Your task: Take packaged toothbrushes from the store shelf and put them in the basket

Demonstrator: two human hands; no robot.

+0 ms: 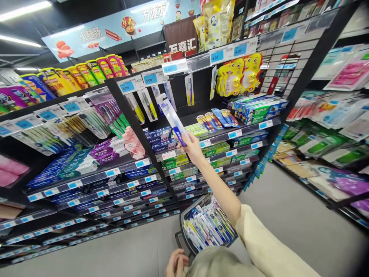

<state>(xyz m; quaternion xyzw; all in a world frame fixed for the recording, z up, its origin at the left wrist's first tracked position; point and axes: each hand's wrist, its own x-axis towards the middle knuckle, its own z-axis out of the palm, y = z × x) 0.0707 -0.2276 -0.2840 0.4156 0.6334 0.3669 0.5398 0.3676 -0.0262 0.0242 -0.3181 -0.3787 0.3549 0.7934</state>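
Note:
My right hand (189, 147) is stretched out to the shelf and closed around the lower end of a packaged toothbrush (172, 117). The pack is tilted, its top near the hooks where a few other toothbrush packs (148, 104) hang under price tags. Low in the view, my left hand (176, 264) is held near my body with its fingers curled; whether anything is inside them is hidden. Beside it stands a dark basket (183, 227) filled with many packaged toothbrushes (209, 223).
Toothpaste boxes (255, 109) fill the shelf behind my right hand, with more on the tiers below. Further toothbrushes (77, 129) hang to the left. Yellow packs (239, 75) hang at the right. Across the grey floor (276, 196) is another rack of bagged goods (331, 154).

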